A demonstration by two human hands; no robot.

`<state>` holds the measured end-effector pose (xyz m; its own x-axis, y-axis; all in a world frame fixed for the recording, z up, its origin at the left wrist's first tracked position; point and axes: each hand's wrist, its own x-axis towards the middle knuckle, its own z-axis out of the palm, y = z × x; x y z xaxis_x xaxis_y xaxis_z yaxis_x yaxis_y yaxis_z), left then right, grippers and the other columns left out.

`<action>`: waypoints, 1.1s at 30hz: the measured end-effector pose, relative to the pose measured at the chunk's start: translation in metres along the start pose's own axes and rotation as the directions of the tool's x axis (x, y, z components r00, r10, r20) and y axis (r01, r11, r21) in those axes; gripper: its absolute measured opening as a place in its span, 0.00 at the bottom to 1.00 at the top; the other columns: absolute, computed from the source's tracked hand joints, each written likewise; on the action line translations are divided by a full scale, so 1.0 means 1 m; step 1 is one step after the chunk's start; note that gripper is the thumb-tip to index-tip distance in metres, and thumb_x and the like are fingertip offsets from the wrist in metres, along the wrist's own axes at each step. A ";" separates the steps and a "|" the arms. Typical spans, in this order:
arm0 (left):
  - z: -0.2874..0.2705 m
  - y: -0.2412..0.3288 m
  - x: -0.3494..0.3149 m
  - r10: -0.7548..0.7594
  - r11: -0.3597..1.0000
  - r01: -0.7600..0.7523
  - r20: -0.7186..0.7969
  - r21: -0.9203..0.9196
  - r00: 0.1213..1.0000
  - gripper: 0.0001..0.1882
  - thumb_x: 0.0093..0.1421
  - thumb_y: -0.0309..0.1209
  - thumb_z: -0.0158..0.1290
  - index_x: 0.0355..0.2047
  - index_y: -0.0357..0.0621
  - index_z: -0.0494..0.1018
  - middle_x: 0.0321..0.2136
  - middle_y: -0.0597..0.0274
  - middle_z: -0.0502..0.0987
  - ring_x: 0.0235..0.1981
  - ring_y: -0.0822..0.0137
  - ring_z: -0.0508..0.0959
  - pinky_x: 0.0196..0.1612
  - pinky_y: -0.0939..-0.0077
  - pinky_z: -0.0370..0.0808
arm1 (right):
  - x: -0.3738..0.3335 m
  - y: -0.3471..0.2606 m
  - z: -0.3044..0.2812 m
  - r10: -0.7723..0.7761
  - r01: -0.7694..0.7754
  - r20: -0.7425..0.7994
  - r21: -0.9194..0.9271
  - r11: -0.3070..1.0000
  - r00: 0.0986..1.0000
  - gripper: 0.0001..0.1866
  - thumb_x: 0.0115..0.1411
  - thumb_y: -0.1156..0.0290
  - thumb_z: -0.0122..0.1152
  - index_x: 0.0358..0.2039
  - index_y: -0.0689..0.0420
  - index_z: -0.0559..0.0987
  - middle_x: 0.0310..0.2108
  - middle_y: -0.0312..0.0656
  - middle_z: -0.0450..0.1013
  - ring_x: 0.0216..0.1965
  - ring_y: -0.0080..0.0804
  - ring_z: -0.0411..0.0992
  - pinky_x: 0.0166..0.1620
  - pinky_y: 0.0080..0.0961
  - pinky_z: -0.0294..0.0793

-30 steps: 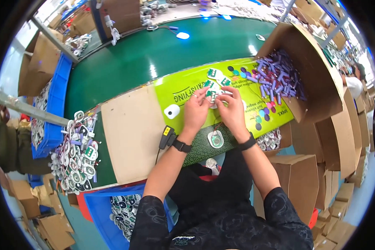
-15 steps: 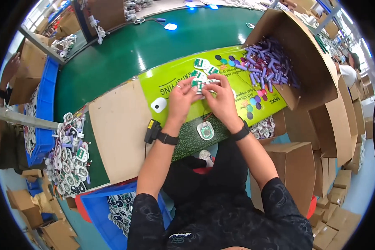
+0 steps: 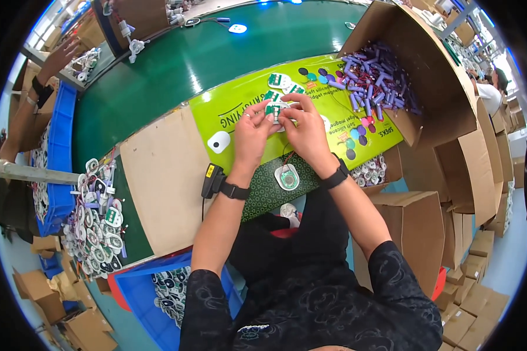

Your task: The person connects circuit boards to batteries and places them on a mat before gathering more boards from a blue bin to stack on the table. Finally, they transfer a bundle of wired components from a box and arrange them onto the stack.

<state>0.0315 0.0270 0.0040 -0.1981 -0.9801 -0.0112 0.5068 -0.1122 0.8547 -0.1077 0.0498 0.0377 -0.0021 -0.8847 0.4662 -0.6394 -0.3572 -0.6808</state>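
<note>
Both hands meet over the lime-green printed mat, pinching one small white part with a green circuit board (image 3: 274, 110). My left hand (image 3: 252, 139) grips its left side with thumb and fingers; my right hand (image 3: 304, 133) holds the right side. Just beyond lie more white parts with green boards (image 3: 278, 80), partly overlapping. A white rounded cover (image 3: 219, 142) with a dark central dot rests left of my left hand. Below my right hand, a round white part with a ring-shaped centre (image 3: 287, 176) lies on dark green patterned material, dark red wires running up from it.
A tilted cardboard box (image 3: 445, 99) spills purple cylindrical cells (image 3: 369, 82) at right. Left are a bare cardboard sheet (image 3: 161, 175), heaped white parts (image 3: 96, 228) and blue bins (image 3: 136, 298). A green belt (image 3: 158, 88) runs behind. A co-worker's hand (image 3: 58, 61) reaches in at far left.
My hands stay together on the circuit-board part, with slightly shifted fingers. The whole view has shifted a little. At far left, the co-worker's arm has moved up and to the right.
</note>
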 end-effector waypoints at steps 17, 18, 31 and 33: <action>-0.007 0.017 0.008 0.089 0.990 -0.076 -0.109 0.116 0.990 0.21 0.64 0.20 0.55 0.57 0.26 0.69 0.48 0.49 0.79 0.42 0.67 0.82 0.45 0.74 0.84 | -0.032 0.054 -0.067 0.259 -0.246 -0.110 0.119 0.962 0.960 0.09 0.65 0.71 0.61 0.41 0.60 0.84 0.55 0.42 0.71 0.46 0.27 0.75 0.44 0.23 0.77; -0.008 0.016 0.007 0.090 0.989 -0.076 -0.112 0.125 0.990 0.21 0.64 0.20 0.55 0.57 0.26 0.69 0.48 0.49 0.79 0.42 0.67 0.82 0.45 0.74 0.84 | -0.036 0.056 -0.065 0.261 -0.248 -0.108 0.120 0.961 0.959 0.09 0.65 0.71 0.61 0.41 0.60 0.84 0.55 0.42 0.71 0.46 0.27 0.75 0.44 0.23 0.77; -0.013 0.019 0.008 0.105 0.987 -0.079 -0.197 0.139 0.975 0.20 0.64 0.21 0.56 0.55 0.25 0.71 0.45 0.50 0.80 0.40 0.69 0.82 0.43 0.76 0.84 | -0.056 0.066 -0.055 0.255 -0.221 -0.212 0.171 0.960 0.943 0.08 0.65 0.75 0.59 0.42 0.62 0.83 0.49 0.39 0.73 0.37 0.22 0.75 0.40 0.19 0.75; -0.011 0.022 0.007 0.112 0.986 -0.084 -0.198 0.145 0.974 0.21 0.64 0.21 0.55 0.56 0.24 0.69 0.46 0.48 0.80 0.42 0.66 0.82 0.45 0.74 0.84 | -0.054 0.070 -0.055 0.252 -0.215 -0.213 0.181 0.960 0.944 0.08 0.65 0.75 0.59 0.42 0.62 0.83 0.49 0.39 0.73 0.37 0.22 0.75 0.40 0.18 0.75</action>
<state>0.0505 0.0154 0.0166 0.0304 -0.9994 -0.0180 0.3951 -0.0045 0.9186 -0.1947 0.0895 -0.0037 -0.3268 -0.8614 0.3889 -0.4743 -0.2064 -0.8558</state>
